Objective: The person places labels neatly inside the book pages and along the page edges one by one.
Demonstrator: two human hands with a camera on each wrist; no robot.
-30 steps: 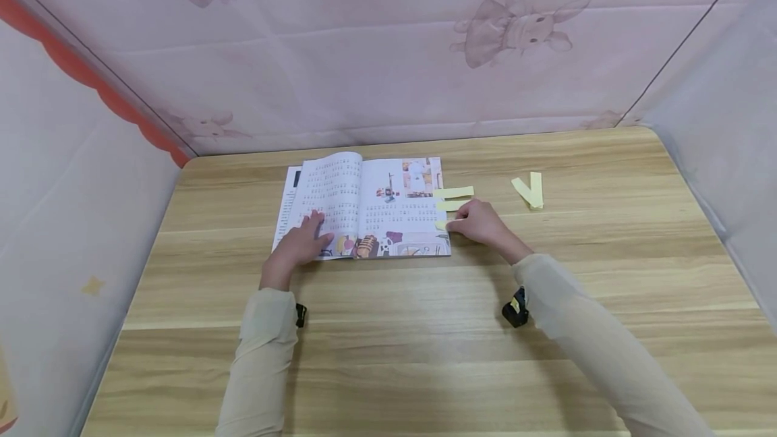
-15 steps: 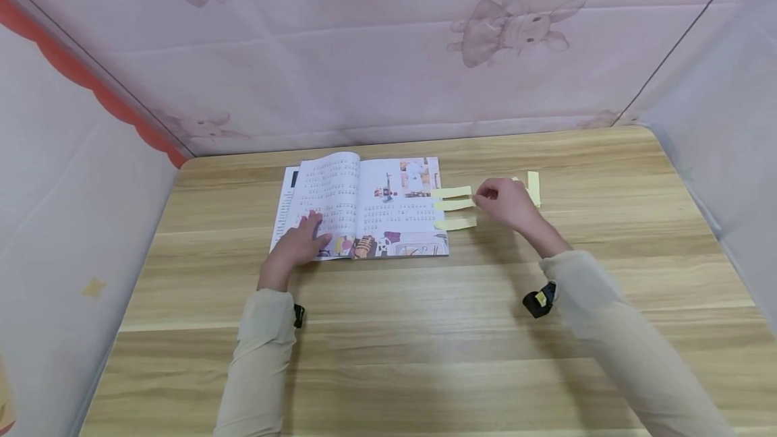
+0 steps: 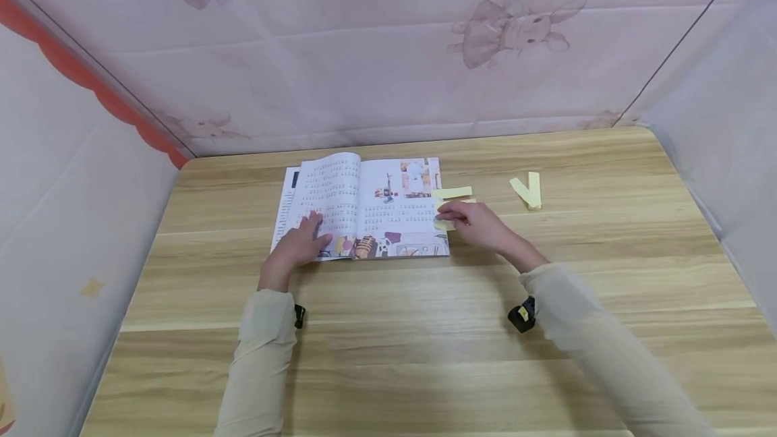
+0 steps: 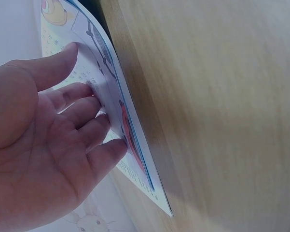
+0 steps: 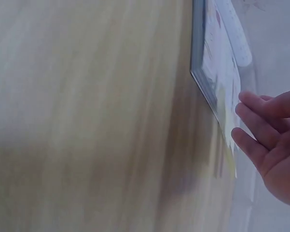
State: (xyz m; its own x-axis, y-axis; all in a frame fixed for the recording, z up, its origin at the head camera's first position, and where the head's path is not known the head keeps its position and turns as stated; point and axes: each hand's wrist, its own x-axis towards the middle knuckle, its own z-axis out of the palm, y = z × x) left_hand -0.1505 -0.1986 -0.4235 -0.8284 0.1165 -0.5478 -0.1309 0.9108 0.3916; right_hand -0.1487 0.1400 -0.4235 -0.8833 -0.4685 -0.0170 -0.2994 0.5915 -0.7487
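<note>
An open book [image 3: 397, 221] with printed text and colour pictures lies on the table, its left page [image 3: 334, 187] bowed upward. My left hand [image 3: 299, 243] rests on the lower part of that page, fingers spread; the left wrist view shows its palm and loosely bent fingers [image 4: 106, 157]. Yellow paper strips stick out past the book's right edge, the top strip [image 3: 452, 192] in plain sight. My right hand [image 3: 476, 224] lies over the lower strips and partly hides them. Its fingertips [image 5: 239, 108] are at the page edge, and no strip shows between them.
Two more yellow strips [image 3: 527, 192] lie in a V on the wooden table [image 3: 394, 349], right of the book. A pink curtain with rabbit prints [image 3: 376, 73] hangs behind the table. Pale fabric also hangs at both sides.
My right hand drew away from the lowest strip to the right and up, then came back left over the lower strips. My left hand has stayed on the page.
</note>
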